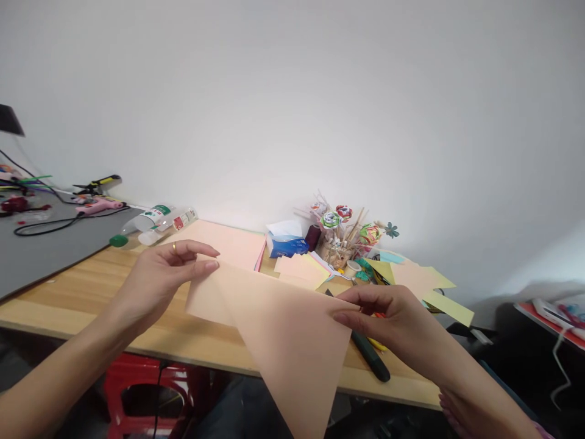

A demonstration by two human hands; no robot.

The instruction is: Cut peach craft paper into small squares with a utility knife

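Note:
A peach-coloured sheet of paper hangs between my two hands above the front of the table, its top edge folded over and a pointed part dropping below the table edge. My left hand pinches its upper left corner between thumb and fingers; a ring is on one finger. At the upper right corner, my right hand pinches the paper the same way. Partly behind the right hand and the paper lies a dark green cutter-like tool on the wood. A stack of peach paper lies beyond the left hand.
Two plastic bottles lie at the back left, near a pink glue gun and pliers. A tissue pack, a jar of sticks with paper flowers and coloured paper scraps line the back. A red stool stands below.

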